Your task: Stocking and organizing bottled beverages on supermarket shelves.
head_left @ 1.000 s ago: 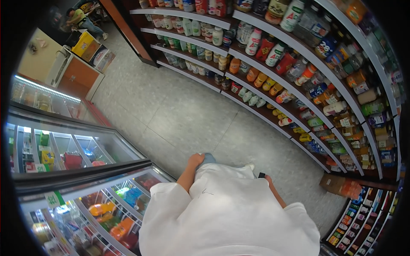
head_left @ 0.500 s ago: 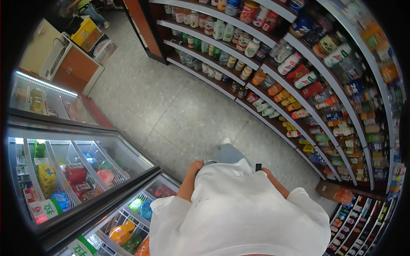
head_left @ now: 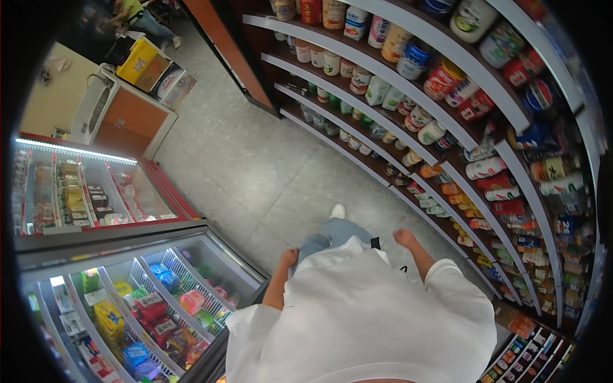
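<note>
A: ok, head cam, and I'm using the white shirt as the anchor. Where's the left hand?

B: Left hand is just ahead of the shirt's left sleeve, beside the blue jeans, which poke out past the shirt's front. Fingers are curled in, pretty narrow. Can't tell if anything's inside.

A: And the right?

B: Right hand is just off the shirt's front right side, loosely curled. Can't tell if that one's holding something either. Nearest thing is a black tab at the shirt's front edge, with a gap between them.

A: What else is around?

B: Left of the shirt, a lit chiller with colourful packets. Ahead and right of it, a curvy-looking drink shelf loaded with bottles. Straight ahead, one white shoe on grey floor. Far ahead-left of the shirt, a yellow box and another person.
</note>
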Demonstrator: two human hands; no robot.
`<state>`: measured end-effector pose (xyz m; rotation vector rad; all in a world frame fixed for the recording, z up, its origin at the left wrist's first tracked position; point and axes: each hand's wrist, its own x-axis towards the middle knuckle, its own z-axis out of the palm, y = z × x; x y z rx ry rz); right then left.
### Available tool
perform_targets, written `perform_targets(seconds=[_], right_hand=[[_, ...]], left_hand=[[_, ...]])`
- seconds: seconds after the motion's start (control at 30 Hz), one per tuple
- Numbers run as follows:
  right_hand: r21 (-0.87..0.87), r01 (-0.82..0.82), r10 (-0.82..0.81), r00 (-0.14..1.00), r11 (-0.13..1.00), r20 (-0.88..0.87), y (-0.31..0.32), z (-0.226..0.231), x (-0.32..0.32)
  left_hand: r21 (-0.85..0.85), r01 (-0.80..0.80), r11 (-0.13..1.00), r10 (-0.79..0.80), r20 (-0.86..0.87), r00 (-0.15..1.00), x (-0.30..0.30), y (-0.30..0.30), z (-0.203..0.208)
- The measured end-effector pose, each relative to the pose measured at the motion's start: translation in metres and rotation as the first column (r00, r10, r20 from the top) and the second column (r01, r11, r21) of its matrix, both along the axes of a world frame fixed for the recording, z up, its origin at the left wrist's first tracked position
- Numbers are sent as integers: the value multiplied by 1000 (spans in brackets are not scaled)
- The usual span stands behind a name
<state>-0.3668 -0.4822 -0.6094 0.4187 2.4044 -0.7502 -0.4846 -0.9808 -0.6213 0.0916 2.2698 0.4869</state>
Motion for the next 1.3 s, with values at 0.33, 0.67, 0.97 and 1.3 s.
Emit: perform_targets(seconds=[0.33,0.67,0.97,1.3], right_hand=[[-241,249,-302,930,938,-212,-65,109,-257],[-202,535,-562,819,820,-112,-145,48,-316],[-167,430,-456,871,887,-181,-157,11,-486],[-153,195,-245,853,969,-461,-147,-144,-631]], left_hand=[[-60,-221,973,214,-114,970,-217,42,85],[158,206,966,-197,-67,978,-479,38,33],[216,266,940,-244,-122,962,-629,105,-43],[832,20,554,245,-186,951,-610,251,-148]])
